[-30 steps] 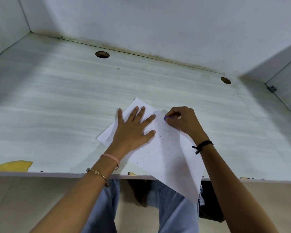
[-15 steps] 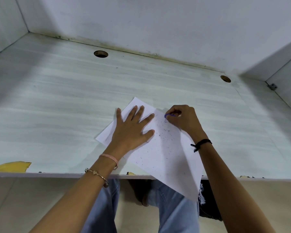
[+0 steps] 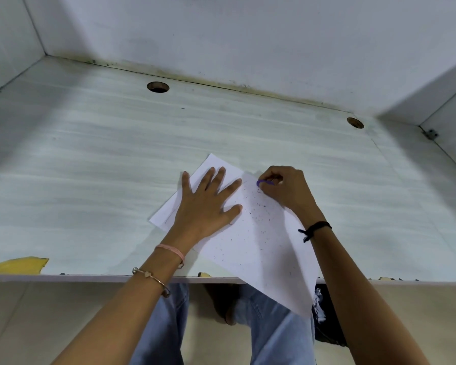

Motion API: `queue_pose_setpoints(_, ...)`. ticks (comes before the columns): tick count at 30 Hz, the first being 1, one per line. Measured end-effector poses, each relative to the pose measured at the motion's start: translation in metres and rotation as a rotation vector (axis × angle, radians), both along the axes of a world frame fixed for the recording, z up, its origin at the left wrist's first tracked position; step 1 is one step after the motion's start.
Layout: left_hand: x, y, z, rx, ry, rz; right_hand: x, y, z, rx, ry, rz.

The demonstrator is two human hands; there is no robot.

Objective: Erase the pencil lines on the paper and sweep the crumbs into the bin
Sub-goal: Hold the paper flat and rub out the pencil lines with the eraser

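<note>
The left hand (image 3: 206, 204) lies flat, fingers spread, pinning the paper (image 3: 258, 246) to the table (image 3: 90, 154); the right hand (image 3: 284, 189) just beside it pinches a purple eraser (image 3: 261, 183) on the sheet. Dark crumbs (image 3: 259, 206) lie scattered nearer the wrists, and the corner below the right wrist overhangs the table edge, so a hard stroke could crumple the sheet or spill crumbs off it.

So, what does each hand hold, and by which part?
Right hand pinches the purple eraser, fingers round all but its tip; left hand holds nothing, flat on the paper.
</note>
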State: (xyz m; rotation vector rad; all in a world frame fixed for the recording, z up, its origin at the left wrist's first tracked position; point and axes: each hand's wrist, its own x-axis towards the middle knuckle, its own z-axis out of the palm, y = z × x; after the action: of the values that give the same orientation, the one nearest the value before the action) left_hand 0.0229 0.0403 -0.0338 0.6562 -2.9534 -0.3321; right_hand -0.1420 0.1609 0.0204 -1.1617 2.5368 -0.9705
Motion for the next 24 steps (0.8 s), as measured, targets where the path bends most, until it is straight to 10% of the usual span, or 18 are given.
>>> queue_pose_setpoints(24, 0.036, -0.027, 0.02, 0.06, 0.161, 0.108, 0.042, -0.014, -0.021, -0.308, -0.199, -0.076)
